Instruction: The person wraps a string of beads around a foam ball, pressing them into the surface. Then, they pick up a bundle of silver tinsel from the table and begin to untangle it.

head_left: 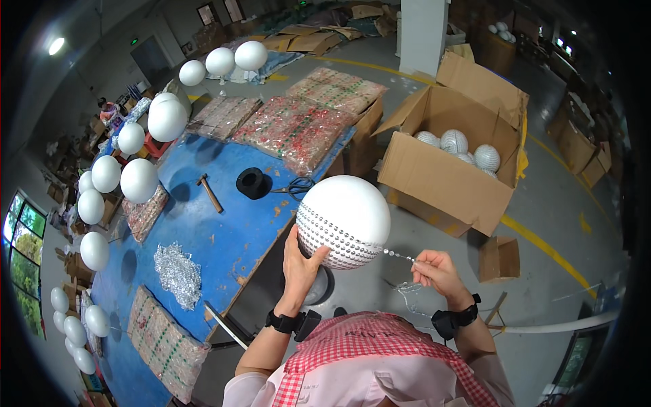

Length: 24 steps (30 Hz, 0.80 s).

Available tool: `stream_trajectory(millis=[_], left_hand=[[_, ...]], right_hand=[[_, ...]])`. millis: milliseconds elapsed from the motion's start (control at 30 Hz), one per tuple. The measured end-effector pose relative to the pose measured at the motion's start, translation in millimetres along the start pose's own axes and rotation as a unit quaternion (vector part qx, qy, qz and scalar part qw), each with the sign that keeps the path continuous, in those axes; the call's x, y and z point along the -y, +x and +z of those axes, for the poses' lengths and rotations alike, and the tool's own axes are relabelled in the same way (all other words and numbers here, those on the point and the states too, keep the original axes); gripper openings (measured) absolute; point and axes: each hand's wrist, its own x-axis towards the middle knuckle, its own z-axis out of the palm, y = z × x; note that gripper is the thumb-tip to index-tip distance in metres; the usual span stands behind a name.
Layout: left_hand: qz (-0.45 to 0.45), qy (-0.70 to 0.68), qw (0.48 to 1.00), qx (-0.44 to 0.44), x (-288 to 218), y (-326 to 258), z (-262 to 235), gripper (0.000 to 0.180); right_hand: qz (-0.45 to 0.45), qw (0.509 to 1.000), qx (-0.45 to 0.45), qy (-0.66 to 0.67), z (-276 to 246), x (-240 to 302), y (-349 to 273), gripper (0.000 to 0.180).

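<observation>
A large white ball is in front of me, its lower part ringed by rows of silver beads and its top bare. My left hand grips its left side, thumb against the beaded rows and fingers along the edge. From the ball's right side a silver bead string runs taut to my right hand, which pinches it between thumb and fingers. The loose tail of the string hangs below that hand. On the blue table to the left lies a heap of silver bead strings.
Scissors, a black spool and a hammer lie on the table. Several plain white balls stand along its far left side. Plastic-wrapped packs rest at its back. An open cardboard box on the right holds beaded balls.
</observation>
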Motion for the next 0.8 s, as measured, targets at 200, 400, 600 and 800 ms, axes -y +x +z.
stream_trajectory(millis=[200,400,600,800], left_hand=[[-0.027,-0.096,0.995,0.006,4.5,-2.7,4.7,0.090],[0.141,0.074,0.983,-0.088,-42.6,-14.0,5.5,0.073],[0.252,0.162,0.954,0.011,-42.4,-17.0,8.1,0.059],[0.237,0.164,0.958,0.012,-50.4,-17.4,8.8,0.066]], right_hand=[[-0.057,0.960,-0.090,-0.259,-2.4,-22.3,5.2,0.017],[-0.013,0.994,-0.031,-0.108,-16.9,-40.2,16.0,0.019],[-0.040,0.999,-0.003,-0.013,1.0,-16.2,26.9,0.021],[-0.001,0.999,0.027,-0.036,-0.2,-30.3,44.7,0.025]])
